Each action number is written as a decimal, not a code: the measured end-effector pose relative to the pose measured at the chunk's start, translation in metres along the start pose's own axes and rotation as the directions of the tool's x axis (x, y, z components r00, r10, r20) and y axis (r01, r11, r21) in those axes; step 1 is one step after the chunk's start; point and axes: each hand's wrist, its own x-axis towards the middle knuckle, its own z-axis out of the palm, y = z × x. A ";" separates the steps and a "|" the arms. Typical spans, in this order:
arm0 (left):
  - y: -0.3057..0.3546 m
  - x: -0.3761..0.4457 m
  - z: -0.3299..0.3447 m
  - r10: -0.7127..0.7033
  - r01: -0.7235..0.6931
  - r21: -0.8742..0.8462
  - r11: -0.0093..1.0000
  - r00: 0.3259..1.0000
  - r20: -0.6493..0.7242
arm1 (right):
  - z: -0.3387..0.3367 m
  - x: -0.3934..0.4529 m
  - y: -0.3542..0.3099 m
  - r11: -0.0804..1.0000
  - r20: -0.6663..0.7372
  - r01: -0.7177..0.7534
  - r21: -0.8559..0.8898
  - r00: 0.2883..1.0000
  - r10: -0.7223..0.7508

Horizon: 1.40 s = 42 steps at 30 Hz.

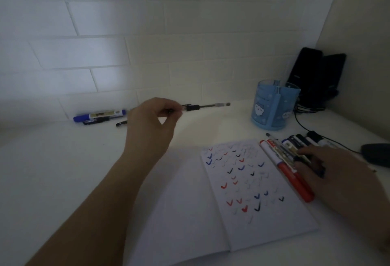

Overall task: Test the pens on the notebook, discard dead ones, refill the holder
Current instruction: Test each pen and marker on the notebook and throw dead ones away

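With the left hand (152, 118) pinching a pen (205, 106) above the surface, between discard pile (99, 116) and holder (274, 105), decide its fate while the right hand (329, 168) steadies the markers (295, 160) beside the notebook (242, 192).

Holder (274, 105) behind notebook (232, 192); markers (291, 160) right

No text, brand or number can be read here. The open notebook (242, 192) carries only red, blue and black tick marks on its right page. Behind the notebook, the blue pen holder (274, 103) bears a cartoon figure; labels on the markers (291, 158) beside the notebook are too blurred
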 end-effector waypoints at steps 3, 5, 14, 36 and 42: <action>0.011 -0.009 0.007 0.194 -0.193 -0.017 0.981 0.975 0.106 | -0.005 -0.002 -0.001 0.999 -0.014 0.027 0.042 1.000 -0.026; 0.015 -0.014 0.011 0.291 -0.288 -0.044 0.957 0.940 0.180 | -0.004 -0.003 0.001 0.999 -0.006 0.032 0.035 0.999 -0.032; 0.049 -0.040 0.019 0.121 0.070 -0.479 0.875 0.927 0.356 | -0.027 -0.020 -0.027 0.717 -0.266 0.310 0.624 0.947 -0.179; 0.060 -0.060 0.019 0.501 -0.412 -0.334 0.848 0.420 0.757 | -0.028 -0.052 -0.055 0.337 -0.033 0.186 0.923 0.910 -0.413; 0.035 -0.044 0.010 0.261 0.002 -0.354 0.935 0.673 0.692 | -0.033 -0.043 -0.045 0.283 0.079 0.030 0.959 0.928 -0.364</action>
